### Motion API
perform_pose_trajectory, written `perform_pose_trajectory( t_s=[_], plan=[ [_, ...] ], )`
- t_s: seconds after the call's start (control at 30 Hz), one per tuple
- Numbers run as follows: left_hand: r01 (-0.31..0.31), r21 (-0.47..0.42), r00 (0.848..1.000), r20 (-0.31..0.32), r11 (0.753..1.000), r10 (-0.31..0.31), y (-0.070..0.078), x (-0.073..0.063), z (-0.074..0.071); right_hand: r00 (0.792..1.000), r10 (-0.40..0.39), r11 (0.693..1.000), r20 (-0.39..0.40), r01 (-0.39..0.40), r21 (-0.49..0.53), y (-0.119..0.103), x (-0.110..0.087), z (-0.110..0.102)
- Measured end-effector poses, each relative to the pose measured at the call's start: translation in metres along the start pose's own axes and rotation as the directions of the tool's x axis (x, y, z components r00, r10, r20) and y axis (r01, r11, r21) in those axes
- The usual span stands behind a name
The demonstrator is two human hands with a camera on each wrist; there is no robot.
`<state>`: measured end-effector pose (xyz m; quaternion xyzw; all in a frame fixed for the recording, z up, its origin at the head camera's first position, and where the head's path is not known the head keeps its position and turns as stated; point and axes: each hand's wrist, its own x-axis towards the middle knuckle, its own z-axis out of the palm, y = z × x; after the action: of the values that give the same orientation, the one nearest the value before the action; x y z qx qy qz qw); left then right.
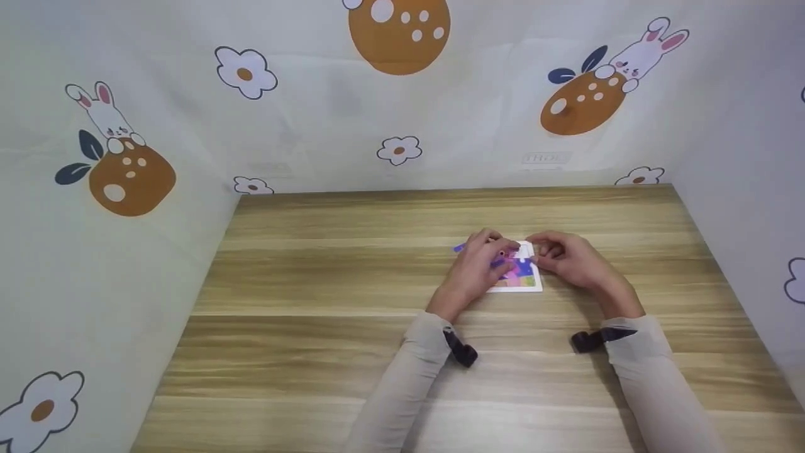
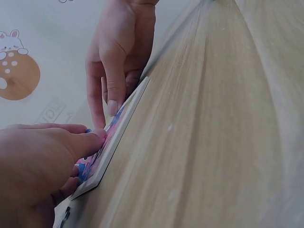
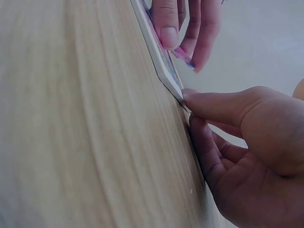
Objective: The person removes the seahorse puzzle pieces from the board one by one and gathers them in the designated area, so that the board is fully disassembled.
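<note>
A flat picture puzzle board [image 1: 517, 289] with a white border and a pink, blue and green picture lies on the table. A white part of its tray shows near the far right corner. My left hand [image 1: 473, 267] reaches over the board's left side, its thumb over the picture. Between its fingers a small pink and blue puzzle piece [image 3: 181, 54] is tilted up from the board. My right hand [image 1: 575, 259] holds the board's right edge between thumb and forefinger, as the right wrist view also shows. The left hand hides much of the picture.
A blue strip [image 1: 458, 248] sticks out beyond the left hand on the far left side. The wood-grain table [image 1: 302, 327] meets a pale printed backdrop [image 1: 327, 126] at the back and sides. Each wrist carries a black camera strap.
</note>
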<state>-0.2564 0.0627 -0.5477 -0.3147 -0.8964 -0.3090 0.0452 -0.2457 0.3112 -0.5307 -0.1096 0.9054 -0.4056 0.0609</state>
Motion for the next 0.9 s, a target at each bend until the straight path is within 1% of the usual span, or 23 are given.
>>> perform_pose_trajectory(
  t_s=[0.3, 0.5, 0.63, 0.77, 0.9],
  plan=[
    [-0.017, 0.014, 1.000, -0.026, 1.000, 0.017, 0.0005, 0.0013, 0.0002, 1.000, -0.027, 1.000, -0.003, 0.027, 0.007, 0.0030, 0.0016, 0.0010],
    [-0.023, -0.033, 0.998, -0.052, 0.999, 0.021, -0.0022, 0.0013, -0.0004, 1.000, -0.026, 1.000, 0.002, 0.026, 0.012, 0.0023, 0.0008, 0.0009],
    [-0.013, -0.058, 0.999, -0.040, 0.998, 0.011, -0.0022, 0.0006, -0.0013, 1.000, -0.021, 1.000, 0.003, 0.021, 0.015, 0.0015, -0.0002, 0.0005],
    [0.017, -0.074, 0.999, -0.027, 0.997, -0.019, -0.0015, 0.0002, -0.0017, 1.000, -0.012, 1.000, 0.001, 0.012, 0.013, 0.0014, -0.0004, 0.0002],
    [0.051, -0.082, 0.998, -0.027, 0.995, -0.053, -0.0014, 0.0010, -0.0017, 1.000, -0.001, 1.000, 0.006, 0.001, -0.004, 0.0012, 0.0009, 0.0004]
  ],
)
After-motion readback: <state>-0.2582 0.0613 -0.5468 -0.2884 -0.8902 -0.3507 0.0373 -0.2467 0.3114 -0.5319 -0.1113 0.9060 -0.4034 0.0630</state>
